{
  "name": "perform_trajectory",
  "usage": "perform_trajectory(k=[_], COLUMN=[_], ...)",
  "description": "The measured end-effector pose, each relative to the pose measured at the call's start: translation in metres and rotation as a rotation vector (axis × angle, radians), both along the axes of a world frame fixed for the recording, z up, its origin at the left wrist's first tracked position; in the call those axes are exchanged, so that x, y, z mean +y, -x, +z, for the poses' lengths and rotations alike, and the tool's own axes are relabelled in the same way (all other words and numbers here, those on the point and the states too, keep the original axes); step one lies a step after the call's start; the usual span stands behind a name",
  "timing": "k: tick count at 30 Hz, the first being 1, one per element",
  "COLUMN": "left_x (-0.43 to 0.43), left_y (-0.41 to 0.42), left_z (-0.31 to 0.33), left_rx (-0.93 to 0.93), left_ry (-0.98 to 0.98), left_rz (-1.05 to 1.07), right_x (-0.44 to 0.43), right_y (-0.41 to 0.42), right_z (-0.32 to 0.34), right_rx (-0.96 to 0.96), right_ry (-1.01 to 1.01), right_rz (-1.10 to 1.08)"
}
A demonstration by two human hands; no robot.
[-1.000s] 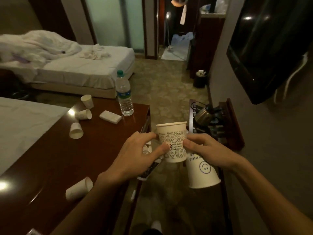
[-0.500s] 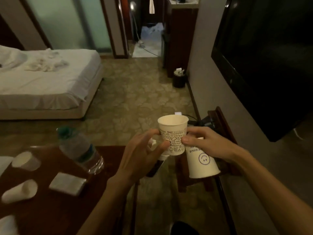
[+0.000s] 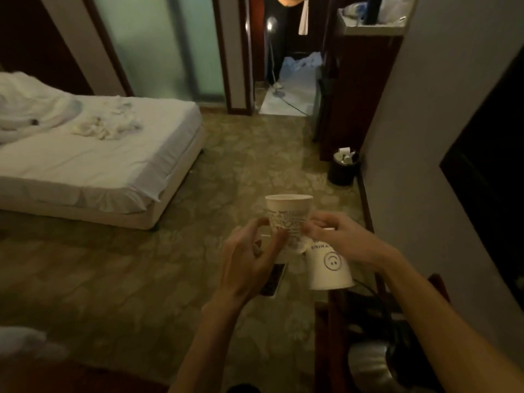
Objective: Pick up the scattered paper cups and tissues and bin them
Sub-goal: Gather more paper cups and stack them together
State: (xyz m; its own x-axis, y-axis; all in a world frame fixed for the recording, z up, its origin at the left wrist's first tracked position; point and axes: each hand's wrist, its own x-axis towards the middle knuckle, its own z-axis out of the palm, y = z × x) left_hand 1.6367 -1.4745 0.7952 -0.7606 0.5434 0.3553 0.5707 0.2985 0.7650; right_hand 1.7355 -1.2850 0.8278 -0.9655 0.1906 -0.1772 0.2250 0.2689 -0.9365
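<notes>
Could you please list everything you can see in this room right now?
Upright printed paper cup: one, white, pinched between both hands.
Upside-down paper cup with smiley face: one, white, gripped by right hand.
Round waste bin: one, black, by right wall, rubbish inside.
Bed with sheets: one, white, left.
Wooden cabinet: one, dark brown, beyond bin.
Wall screen: one, black, right wall.
Left hand: one, pinching printed cup.
Right hand: one, gripping both cups.

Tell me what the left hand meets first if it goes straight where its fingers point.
The printed paper cup, just ahead of the left hand; whether the fingertips already touch it is unclear.
</notes>
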Motion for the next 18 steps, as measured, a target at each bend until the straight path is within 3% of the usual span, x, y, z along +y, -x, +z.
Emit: perform_trajectory(k=[7,15,18], left_x=[0.104,0.28,0.35], left_y=[0.151,0.317,0.366], left_z=[0.004,-0.006,-0.009], left_rx=[0.005,0.057,0.215], left_ry=[0.093,0.138,0.23], left_rz=[-0.027,-0.271,-0.352], right_x=[0.109,0.26,0.311], right_y=[0.139,0.261,0.287], right_z=[0.019,0.005,0.001], right_rx=[0.041,0.043,0.021], right_ry=[-0.102,-0.098,-0.076], right_rz=[0.042,-0.18,-0.324])
